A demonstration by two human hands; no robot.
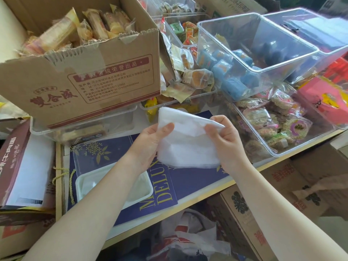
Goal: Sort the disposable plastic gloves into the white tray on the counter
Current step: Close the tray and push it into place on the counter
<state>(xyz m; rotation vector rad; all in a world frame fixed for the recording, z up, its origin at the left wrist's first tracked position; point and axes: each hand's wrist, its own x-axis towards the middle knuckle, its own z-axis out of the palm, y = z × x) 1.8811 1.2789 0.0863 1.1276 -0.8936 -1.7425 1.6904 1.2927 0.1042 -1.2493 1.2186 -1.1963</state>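
A cluttered stockroom worktop (207, 187), its near part covered by a dark blue gift box (195, 179) w/ gold lettering, ringed by snack stock on every side. Both hands hold a stack of disposable plastic gloves (186, 144) in mid-air above the blue box: the left hand (150, 142) grips the stack's left edge, thumb on top, while the right hand (224, 136) pinches its upper right corner, fingers curled round the film. The stack looks folded and translucent white; how many gloves it holds can't be told.

The white tray (81, 187) sits low and left on the blue box, partly hidden under the left forearm. Something pale and filmy seems to lie inside it already, prob. gloves put in before, but that's a judgement, not certain. So the job looks under way, not finished: this stack isn't in the tray yet, and it needs to travel down and left to get there.

Around: a torn cardboard box (81, 76) of wrapped cakes stands at left atop a clear shallow bin (84, 127), just behind the tray. A big clear tub (258, 46) tilts at upper right w/ blue packets beneath it, and another clear bin (282, 129) of pink-wrapped snacks sits beside the right hand. More cartons crowd the floor below. Path to the tray seems open; the left arm itself crosses over it
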